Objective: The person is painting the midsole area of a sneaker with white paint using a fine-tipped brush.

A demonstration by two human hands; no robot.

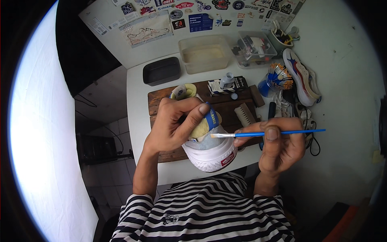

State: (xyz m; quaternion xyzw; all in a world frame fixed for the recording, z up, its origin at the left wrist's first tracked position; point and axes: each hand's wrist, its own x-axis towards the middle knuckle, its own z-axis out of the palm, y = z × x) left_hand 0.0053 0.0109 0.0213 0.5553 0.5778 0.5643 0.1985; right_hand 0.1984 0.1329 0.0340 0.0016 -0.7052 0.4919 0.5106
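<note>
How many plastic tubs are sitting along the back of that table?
3: a black tray at left, a clear tub in the middle, and a clear box of odds and ends at right. Others may be hidden.

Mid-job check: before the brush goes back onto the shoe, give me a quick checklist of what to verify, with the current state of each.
1. Left hand has a firm grip on the sneaker: ok, fingers wrapped over its upper.
2. Right hand holds the blue paintbrush steady: ok, pinched between thumb and fingers.
3. Bristle tip near the sneaker: ok, just above the heel area.
4. Bristles loaded: cannot tell.
5. Small bottle upright on the wooden board: ok.
6. Bottle's cap on: cannot tell.
</note>
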